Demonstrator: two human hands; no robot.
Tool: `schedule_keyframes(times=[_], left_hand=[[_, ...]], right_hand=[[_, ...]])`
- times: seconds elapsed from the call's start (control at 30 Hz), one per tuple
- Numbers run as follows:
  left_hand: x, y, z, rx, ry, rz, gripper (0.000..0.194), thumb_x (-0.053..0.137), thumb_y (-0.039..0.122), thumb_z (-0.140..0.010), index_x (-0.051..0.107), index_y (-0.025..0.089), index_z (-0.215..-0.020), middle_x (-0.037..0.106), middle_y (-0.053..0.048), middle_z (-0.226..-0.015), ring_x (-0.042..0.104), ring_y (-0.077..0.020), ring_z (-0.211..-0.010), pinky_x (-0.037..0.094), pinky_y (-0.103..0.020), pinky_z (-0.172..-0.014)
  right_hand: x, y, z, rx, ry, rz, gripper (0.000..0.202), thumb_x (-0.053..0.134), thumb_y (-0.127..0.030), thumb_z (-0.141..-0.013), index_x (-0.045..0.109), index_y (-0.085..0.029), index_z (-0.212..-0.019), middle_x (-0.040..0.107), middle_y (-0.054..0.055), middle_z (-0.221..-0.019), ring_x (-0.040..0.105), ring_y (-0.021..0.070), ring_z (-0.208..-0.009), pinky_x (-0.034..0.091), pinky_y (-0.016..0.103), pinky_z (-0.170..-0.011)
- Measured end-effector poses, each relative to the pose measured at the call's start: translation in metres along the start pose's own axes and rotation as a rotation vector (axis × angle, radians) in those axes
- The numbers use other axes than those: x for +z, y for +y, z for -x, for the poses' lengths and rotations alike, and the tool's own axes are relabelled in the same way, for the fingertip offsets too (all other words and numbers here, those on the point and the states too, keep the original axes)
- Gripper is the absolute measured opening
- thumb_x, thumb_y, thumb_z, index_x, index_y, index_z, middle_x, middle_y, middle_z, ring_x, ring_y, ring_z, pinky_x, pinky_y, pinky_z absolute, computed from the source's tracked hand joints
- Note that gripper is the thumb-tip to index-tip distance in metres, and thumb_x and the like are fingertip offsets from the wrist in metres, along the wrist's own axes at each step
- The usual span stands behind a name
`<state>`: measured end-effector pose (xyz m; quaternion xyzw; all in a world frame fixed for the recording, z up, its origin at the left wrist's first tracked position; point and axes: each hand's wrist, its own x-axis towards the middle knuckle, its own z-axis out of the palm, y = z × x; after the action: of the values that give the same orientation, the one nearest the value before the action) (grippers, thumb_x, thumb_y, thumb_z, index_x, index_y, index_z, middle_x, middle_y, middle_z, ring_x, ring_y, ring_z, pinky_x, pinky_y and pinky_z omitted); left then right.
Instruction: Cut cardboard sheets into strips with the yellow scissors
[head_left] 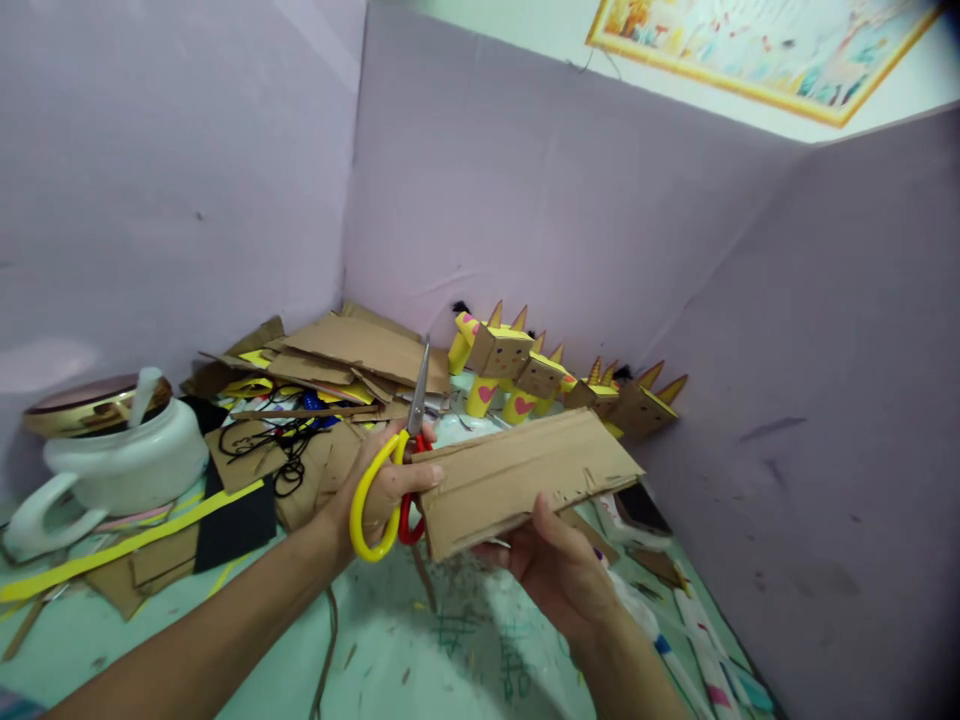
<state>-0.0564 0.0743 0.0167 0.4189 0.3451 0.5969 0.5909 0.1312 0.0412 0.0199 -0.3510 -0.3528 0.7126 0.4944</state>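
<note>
A folded or stacked strip of brown cardboard (517, 475) is held up in front of me. My left hand (390, 470) grips its left end, thumb on top. That same hand also holds scissors (418, 400), blades pointing up, with one yellow and one red handle loop. From below, my right hand (562, 560) closes on the cardboard's near edge, its thumb on the upper face and the other fingers partly hidden underneath. A few short dark marks or slits show near the right end of the cardboard.
Cardboard scraps (352, 350) and black cord (289, 460) lie at the left, beside a white pot (127, 460). Several yellow-and-brown cardboard animals (502, 355) stand along the back wall. Markers (697, 640) lie at the right. Purple walls enclose the green tabletop (390, 660).
</note>
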Motion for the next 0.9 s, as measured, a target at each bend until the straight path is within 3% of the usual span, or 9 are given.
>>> schedule_keyframes(times=[0.1,0.23,0.33,0.43,0.53,0.7,0.9], left_hand=[[0.003,-0.003,0.001,-0.009,-0.028,-0.051,0.032,0.068,0.019,-0.054,0.049,0.019,-0.08,0.053,0.006,-0.064,0.05,-0.0108,-0.056,0.041,-0.02,-0.051],[0.006,-0.009,0.001,0.002,-0.025,-0.103,0.034,0.07,0.021,-0.055,0.05,0.019,-0.082,0.054,0.005,-0.065,0.051,-0.0112,-0.056,0.04,-0.02,-0.048],[0.009,-0.013,0.002,-0.012,-0.032,-0.124,0.037,0.073,0.031,-0.06,0.049,0.02,-0.087,0.054,0.005,-0.063,0.053,-0.0114,-0.053,0.043,-0.021,-0.046],[0.014,-0.015,0.006,-0.12,-0.124,-0.1,0.041,0.071,0.042,-0.064,0.046,0.02,-0.088,0.054,0.006,-0.054,0.052,-0.012,-0.042,0.043,-0.021,-0.038],[0.019,-0.017,0.013,-0.183,-0.162,-0.114,0.042,0.065,0.049,-0.068,0.043,0.021,-0.089,0.056,0.005,-0.05,0.053,-0.0131,-0.038,0.042,-0.021,-0.035],[0.028,-0.026,0.024,-0.074,-0.096,-0.144,0.038,0.064,0.044,-0.072,0.039,0.022,-0.091,0.057,0.006,-0.056,0.055,-0.0123,-0.046,0.045,-0.021,-0.041],[0.034,-0.02,0.025,0.126,0.051,-0.331,0.039,0.068,0.036,-0.064,0.043,0.022,-0.091,0.055,0.006,-0.063,0.056,-0.0145,-0.055,0.047,-0.025,-0.051]], right_hand=[[0.009,0.016,-0.006,-0.007,-0.005,-0.034,0.035,0.076,-0.034,-0.064,0.067,-0.018,-0.094,0.073,0.006,-0.087,0.068,0.0213,-0.076,0.056,0.033,-0.063],[0.017,0.026,-0.007,-0.097,0.128,0.018,0.053,0.078,-0.024,-0.061,0.06,-0.019,-0.111,0.072,0.004,-0.086,0.067,0.0188,-0.07,0.053,0.023,-0.046],[0.017,0.027,-0.006,-0.181,0.241,-0.008,0.062,0.079,-0.02,-0.058,0.057,-0.019,-0.116,0.071,0.002,-0.081,0.065,0.0157,-0.061,0.05,0.019,-0.039],[0.014,0.024,-0.007,-0.223,0.323,-0.077,0.061,0.077,-0.018,-0.059,0.057,-0.018,-0.116,0.07,-0.001,-0.074,0.061,0.0127,-0.054,0.05,0.019,-0.038],[0.009,0.019,-0.009,-0.265,0.389,-0.146,0.06,0.077,-0.016,-0.058,0.057,-0.017,-0.115,0.069,-0.003,-0.069,0.06,0.0109,-0.053,0.053,0.019,-0.044],[0.003,0.016,-0.011,-0.432,0.541,-0.143,0.06,0.076,-0.02,-0.06,0.056,-0.022,-0.116,0.07,0.0,-0.09,0.065,0.0157,-0.077,0.057,0.023,-0.056],[0.01,0.04,-0.004,-0.365,0.426,0.045,0.047,0.073,-0.033,-0.064,0.064,-0.016,-0.106,0.072,0.007,-0.091,0.066,0.0255,-0.085,0.057,0.037,-0.068]])
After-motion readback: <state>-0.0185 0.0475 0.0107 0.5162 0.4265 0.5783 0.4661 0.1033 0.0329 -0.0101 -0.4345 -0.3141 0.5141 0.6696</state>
